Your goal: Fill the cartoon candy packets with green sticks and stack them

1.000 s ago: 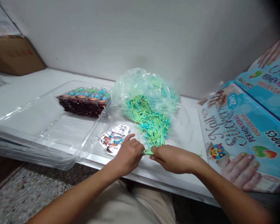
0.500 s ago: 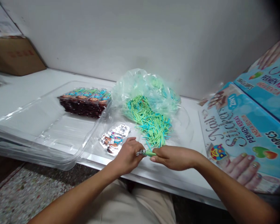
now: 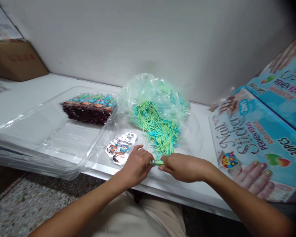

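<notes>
My left hand (image 3: 138,166) is closed on a small shiny packet (image 3: 151,162), mostly hidden by the fingers. Pinched in my right hand (image 3: 188,167) are thin green sticks (image 3: 159,163), whose left ends meet the packet's edge; whether they are inside it I cannot tell. Just beyond both hands lies a heap of green and blue sticks (image 3: 160,131), spilling from a clear plastic bag (image 3: 148,86). Flat printed packets (image 3: 122,148) with cartoon pictures rest on the white table beside my left hand.
A clear plastic tray (image 3: 43,141) at left holds a stack of filled dark packets (image 3: 88,113). Large blue printed boxes (image 3: 255,148) stand at right. A brown carton (image 3: 17,61) sits at the far left, against the wall (image 3: 148,36).
My two hands have drawn slightly closer together, and less of the packet shows past my left fingers. The heap, tray and boxes stay as they were.
</notes>
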The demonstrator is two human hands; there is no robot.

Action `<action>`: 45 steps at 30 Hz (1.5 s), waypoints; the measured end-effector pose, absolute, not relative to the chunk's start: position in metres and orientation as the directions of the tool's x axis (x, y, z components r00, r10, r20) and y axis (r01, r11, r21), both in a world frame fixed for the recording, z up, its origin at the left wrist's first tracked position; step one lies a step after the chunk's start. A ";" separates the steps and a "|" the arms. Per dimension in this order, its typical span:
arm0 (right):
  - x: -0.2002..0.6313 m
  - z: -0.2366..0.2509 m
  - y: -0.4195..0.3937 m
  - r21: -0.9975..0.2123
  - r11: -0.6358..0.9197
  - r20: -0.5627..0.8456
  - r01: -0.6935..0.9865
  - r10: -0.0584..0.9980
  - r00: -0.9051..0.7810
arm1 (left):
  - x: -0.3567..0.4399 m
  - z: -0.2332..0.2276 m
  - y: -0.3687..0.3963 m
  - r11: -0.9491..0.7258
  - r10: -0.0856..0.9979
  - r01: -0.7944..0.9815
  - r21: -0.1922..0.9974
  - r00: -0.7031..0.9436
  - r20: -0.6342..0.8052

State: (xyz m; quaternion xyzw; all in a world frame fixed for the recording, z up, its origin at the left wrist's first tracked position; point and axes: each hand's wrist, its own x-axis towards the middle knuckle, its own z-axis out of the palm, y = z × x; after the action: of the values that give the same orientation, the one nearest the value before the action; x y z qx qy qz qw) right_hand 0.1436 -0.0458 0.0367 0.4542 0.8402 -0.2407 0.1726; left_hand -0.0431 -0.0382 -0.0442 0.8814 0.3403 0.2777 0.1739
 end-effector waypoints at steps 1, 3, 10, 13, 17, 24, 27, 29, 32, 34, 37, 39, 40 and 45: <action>0.141 0.039 -0.048 -0.216 0.471 -0.474 0.855 0.715 -0.514 | -0.041 -0.042 -0.039 -0.716 0.689 0.512 0.475 0.629 0.360; 0.134 0.043 -0.051 -0.233 0.478 -0.392 0.847 0.751 -0.531 | -0.038 -0.039 -0.040 -0.706 0.693 0.500 0.502 0.633 0.344; 0.114 0.041 -0.051 -0.355 0.557 0.135 0.751 0.825 -0.548 | -0.038 -0.024 -0.041 -0.298 0.842 0.220 0.929 0.518 0.148; 0.114 0.032 -0.050 -0.588 0.511 0.306 0.627 0.858 -0.413 | -0.045 -0.012 -0.036 -0.157 0.881 0.015 0.987 0.454 0.133; 0.112 0.015 -0.053 -0.813 0.350 0.248 0.465 0.931 -0.268 | -0.054 0.008 -0.028 0.031 0.964 -0.296 0.955 0.263 0.050; 0.094 -0.008 -0.063 -0.988 0.011 -0.052 0.154 0.917 -0.396 | -0.060 0.025 -0.029 0.013 0.971 -0.398 0.917 0.225 0.084; 0.092 -0.007 -0.063 -0.992 0.026 -0.023 0.123 0.925 -0.379 | -0.064 0.029 -0.031 -0.039 0.963 -0.379 0.925 0.231 0.135; 0.091 -0.006 -0.062 -0.993 0.037 -0.008 0.108 0.924 -0.382 | -0.067 0.033 -0.033 -0.046 0.961 -0.376 0.925 0.235 0.143; 0.089 -0.008 -0.059 -0.990 0.050 -0.002 0.128 0.925 -0.379 | -0.071 0.040 -0.034 -0.022 0.955 -0.369 0.929 0.269 0.129; 0.087 -0.009 -0.058 -0.983 0.083 0.016 0.164 0.928 -0.372 | -0.073 0.044 -0.034 -0.011 0.948 -0.366 0.931 0.293 0.127; 0.084 -0.007 -0.056 -0.979 0.118 0.053 0.164 0.934 -0.353 | -0.076 0.048 -0.033 -0.044 0.942 -0.389 0.920 0.289 0.167; 0.082 -0.003 -0.055 -0.991 0.093 0.061 0.092 0.950 -0.307 | -0.077 0.048 -0.034 -0.068 0.946 -0.402 0.913 0.266 0.187; 0.080 0.000 -0.055 -0.996 0.077 0.059 0.051 0.957 -0.285 | -0.077 0.048 -0.036 -0.063 0.949 -0.393 0.917 0.261 0.177; 0.077 0.016 -0.053 -0.974 0.194 0.151 0.120 0.941 -0.303 | -0.082 0.049 -0.040 -0.053 0.970 -0.314 0.948 0.209 0.123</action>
State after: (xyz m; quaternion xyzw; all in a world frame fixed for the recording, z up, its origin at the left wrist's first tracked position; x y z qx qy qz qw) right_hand 0.0766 -0.0528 0.0159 0.4106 0.6460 -0.4840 -0.4241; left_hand -0.0825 -0.0402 0.0486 0.4920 0.3332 0.5332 0.6022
